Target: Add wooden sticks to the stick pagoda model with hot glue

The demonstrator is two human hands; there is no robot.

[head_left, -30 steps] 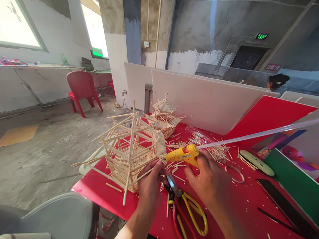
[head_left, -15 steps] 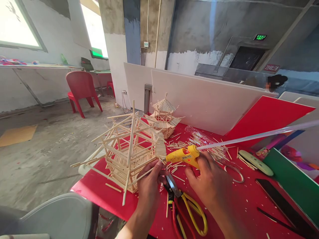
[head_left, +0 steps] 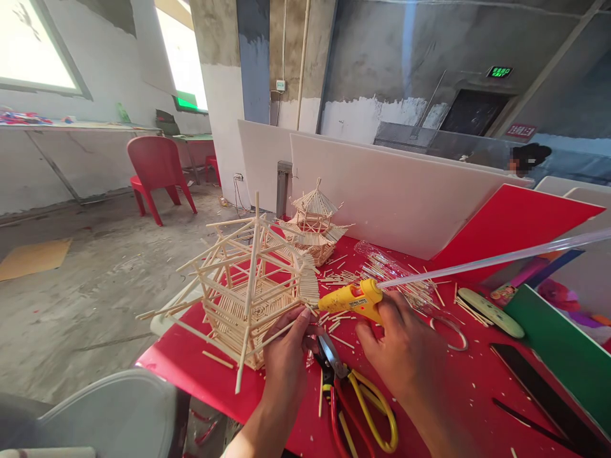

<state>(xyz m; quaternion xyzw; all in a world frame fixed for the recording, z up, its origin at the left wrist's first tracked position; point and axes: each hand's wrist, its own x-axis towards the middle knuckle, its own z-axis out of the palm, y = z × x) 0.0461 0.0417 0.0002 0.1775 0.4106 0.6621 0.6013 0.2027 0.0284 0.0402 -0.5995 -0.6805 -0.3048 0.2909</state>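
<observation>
My right hand [head_left: 401, 337] is wrapped round the handle of a yellow hot glue gun [head_left: 351, 300] with a long clear glue stick [head_left: 477, 259] running out of its back. The gun's nozzle points left, close to my left fingertips. My left hand [head_left: 289, 337] pinches a thin wooden stick at the near right edge of a stick-built pavilion model [head_left: 252, 286]; the fingers partly hide it. This model has an open frame and long sticks poking outward. Just below my hands lie pliers with red handles [head_left: 337, 413] and scissors with yellow handles [head_left: 377, 407].
A finished-looking stick pagoda [head_left: 317, 222] stands behind on the red table [head_left: 453, 388]. Loose sticks [head_left: 401, 273], a tape ring [head_left: 449, 334] and a green oblong case [head_left: 491, 312] lie right. White boards [head_left: 382, 191] rise behind; a person's head shows beyond.
</observation>
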